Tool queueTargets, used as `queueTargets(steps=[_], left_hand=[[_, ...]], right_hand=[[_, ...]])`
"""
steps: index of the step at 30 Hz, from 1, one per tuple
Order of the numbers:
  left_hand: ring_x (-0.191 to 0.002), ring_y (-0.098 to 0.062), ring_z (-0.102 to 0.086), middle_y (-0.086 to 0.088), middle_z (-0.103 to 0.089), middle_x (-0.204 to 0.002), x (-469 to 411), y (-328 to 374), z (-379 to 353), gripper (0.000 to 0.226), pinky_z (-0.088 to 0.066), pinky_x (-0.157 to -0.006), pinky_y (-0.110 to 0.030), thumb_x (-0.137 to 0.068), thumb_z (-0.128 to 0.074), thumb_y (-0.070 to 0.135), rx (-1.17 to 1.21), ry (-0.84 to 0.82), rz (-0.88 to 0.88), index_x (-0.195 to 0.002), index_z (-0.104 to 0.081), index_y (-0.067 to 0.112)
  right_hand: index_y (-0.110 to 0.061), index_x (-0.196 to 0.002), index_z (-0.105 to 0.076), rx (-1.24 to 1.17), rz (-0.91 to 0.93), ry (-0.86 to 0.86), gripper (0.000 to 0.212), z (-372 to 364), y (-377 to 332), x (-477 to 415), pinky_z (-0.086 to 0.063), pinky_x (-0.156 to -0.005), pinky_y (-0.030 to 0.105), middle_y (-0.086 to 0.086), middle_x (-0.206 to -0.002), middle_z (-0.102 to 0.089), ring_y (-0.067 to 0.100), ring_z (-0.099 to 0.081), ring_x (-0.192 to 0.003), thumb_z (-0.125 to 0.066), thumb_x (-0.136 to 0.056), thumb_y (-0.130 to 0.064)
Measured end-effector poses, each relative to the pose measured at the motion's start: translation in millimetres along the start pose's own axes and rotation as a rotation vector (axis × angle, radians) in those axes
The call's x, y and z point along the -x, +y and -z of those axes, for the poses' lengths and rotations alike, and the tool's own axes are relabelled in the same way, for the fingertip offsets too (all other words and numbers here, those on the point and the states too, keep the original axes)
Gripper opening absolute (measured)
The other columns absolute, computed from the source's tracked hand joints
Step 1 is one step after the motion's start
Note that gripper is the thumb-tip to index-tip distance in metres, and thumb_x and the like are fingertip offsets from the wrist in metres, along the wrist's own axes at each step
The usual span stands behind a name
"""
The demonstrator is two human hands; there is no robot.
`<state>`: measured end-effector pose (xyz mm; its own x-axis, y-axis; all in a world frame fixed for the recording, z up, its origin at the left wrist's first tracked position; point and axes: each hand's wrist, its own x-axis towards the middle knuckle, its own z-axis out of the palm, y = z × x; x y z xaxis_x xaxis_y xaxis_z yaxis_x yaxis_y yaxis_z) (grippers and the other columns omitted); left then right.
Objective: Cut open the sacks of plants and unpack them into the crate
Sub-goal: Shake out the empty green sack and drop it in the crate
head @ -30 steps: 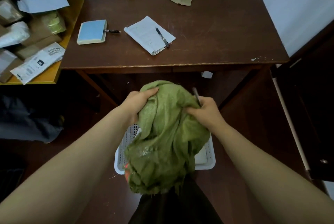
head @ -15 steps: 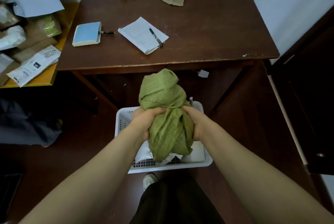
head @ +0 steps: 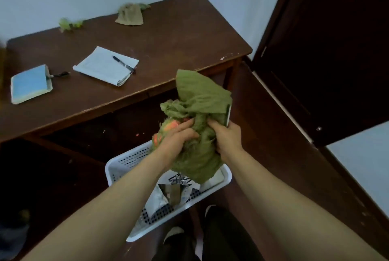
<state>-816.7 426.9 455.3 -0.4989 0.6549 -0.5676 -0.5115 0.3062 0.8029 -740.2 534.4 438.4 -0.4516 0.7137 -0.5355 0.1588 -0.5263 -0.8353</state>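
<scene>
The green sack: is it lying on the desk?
No, the left hand and right hand grip the green sack above the white crate.

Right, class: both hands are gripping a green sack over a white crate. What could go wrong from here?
1. The right hand grips the sack with what looks like a cutter pressed against the cloth; bunching it could nick the left hand close by.
2. An orange-green bundle pokes out near the far rim of the crate; it might drop onto the floor.
3. If it falls in, it may crush the packets already there.
</scene>
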Motion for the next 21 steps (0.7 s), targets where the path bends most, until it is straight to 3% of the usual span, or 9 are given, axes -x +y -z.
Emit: queueTargets(steps=[1, 4, 6, 8, 11, 13, 16, 19, 21], left_hand=[[-0.110, -0.021, -0.059, -0.006, -0.061, -0.124, 1.9, -1.9, 2.0, 0.042, -0.049, -0.096, -0.036, -0.085, -0.061, 0.008, -0.121, 0.032, -0.088, -0.124, -0.060, 0.022], [-0.135, -0.024, -0.027, -0.005, -0.036, -0.146, 8.4, -12.8, 13.2, 0.063, -0.028, -0.112, -0.039, -0.079, -0.071, 0.043, -0.931, 0.368, -0.501, -0.135, -0.049, 0.025], [-0.143, -0.028, 0.002, -0.004, -0.002, -0.158, 12.6, -17.3, 19.8, 0.092, -0.013, -0.115, -0.048, -0.071, -0.068, 0.064, -0.985, 0.378, -0.321, -0.147, -0.022, 0.038], [-0.145, -0.030, 0.005, 0.003, 0.012, -0.158, 15.9, -12.0, 24.4, 0.114, -0.013, -0.115, -0.057, -0.057, -0.072, 0.072, -0.640, 0.199, 0.035, -0.144, -0.001, 0.054], [-0.129, -0.022, -0.038, 0.016, -0.024, -0.146, 14.9, -13.6, 24.4, 0.129, -0.039, -0.104, -0.054, -0.058, -0.086, 0.050, -0.205, -0.031, 0.145, -0.143, 0.012, 0.052], [-0.115, -0.024, -0.056, 0.005, -0.047, -0.137, 20.3, -15.0, 15.3, 0.119, -0.049, -0.093, -0.052, -0.057, -0.089, 0.031, -0.037, -0.146, 0.172, -0.147, -0.012, 0.043], [-0.095, -0.031, -0.067, -0.011, -0.068, -0.110, 35.8, -20.3, -8.4, 0.068, -0.055, -0.080, -0.046, -0.065, -0.083, 0.014, -0.073, -0.154, 0.166, -0.125, -0.054, 0.016], [-0.086, -0.029, -0.068, -0.011, -0.069, -0.099, 39.2, -31.6, -30.8, 0.043, -0.056, -0.072, -0.039, -0.073, -0.077, 0.006, -0.213, -0.089, 0.092, -0.112, -0.061, 0.010], [-0.084, -0.027, -0.068, -0.008, -0.069, -0.095, 39.0, -36.9, -45.6, 0.040, -0.057, -0.070, -0.038, -0.073, -0.077, 0.004, -0.251, -0.078, 0.044, -0.110, -0.062, 0.009]], right_hand=[[-0.014, -0.081, -0.070, -0.059, -0.018, 0.087, 0.007, 6.9, 0.3, 1.3, -0.057, -0.076, 0.038, 0.011, -0.090, -0.073, 0.027, -0.070, -0.084, -0.076, -0.078, -0.015], [-0.010, -0.085, -0.066, -0.215, -0.081, 0.236, 0.009, 21.1, 5.4, 10.1, -0.057, -0.078, 0.039, 0.014, -0.093, -0.070, 0.028, -0.069, -0.083, -0.073, -0.080, -0.012], [-0.006, -0.096, -0.066, -0.267, -0.143, 0.213, 0.019, 24.8, 9.6, 23.9, -0.057, -0.078, 0.043, 0.016, -0.095, -0.071, 0.030, -0.070, -0.084, -0.073, -0.080, -0.013], [-0.008, -0.100, -0.066, -0.301, -0.258, 0.150, 0.022, 27.8, 16.1, 40.5, -0.058, -0.073, 0.041, 0.013, -0.091, -0.072, 0.028, -0.071, -0.080, -0.069, -0.081, -0.018], [-0.007, -0.085, -0.066, -0.389, -0.429, 0.045, 0.021, 31.4, 26.9, 62.3, -0.053, -0.063, 0.031, 0.009, -0.073, -0.068, 0.024, -0.067, -0.064, -0.057, -0.086, -0.026], [-0.004, -0.086, -0.068, -0.430, -0.461, 0.027, 0.031, 36.0, 38.2, 69.7, -0.052, -0.073, 0.036, 0.014, -0.082, -0.068, 0.029, -0.064, -0.076, -0.051, -0.088, -0.030], [-0.005, -0.089, -0.071, -0.442, -0.441, 0.083, 0.037, 47.2, 47.9, 80.0, -0.052, -0.070, 0.036, 0.014, -0.079, -0.070, 0.028, -0.065, -0.071, -0.057, -0.088, -0.039], [-0.010, -0.090, -0.061, -0.203, -0.359, 0.294, 0.040, 74.2, 53.2, 99.9, -0.033, -0.043, 0.018, 0.005, -0.060, -0.051, 0.016, -0.041, -0.039, -0.070, -0.078, -0.047], [-0.009, -0.083, -0.060, -0.101, -0.264, 0.470, 0.040, 101.3, 60.2, 122.3, -0.025, -0.038, 0.016, 0.006, -0.058, -0.056, 0.013, -0.040, -0.036, -0.076, -0.075, -0.045]])
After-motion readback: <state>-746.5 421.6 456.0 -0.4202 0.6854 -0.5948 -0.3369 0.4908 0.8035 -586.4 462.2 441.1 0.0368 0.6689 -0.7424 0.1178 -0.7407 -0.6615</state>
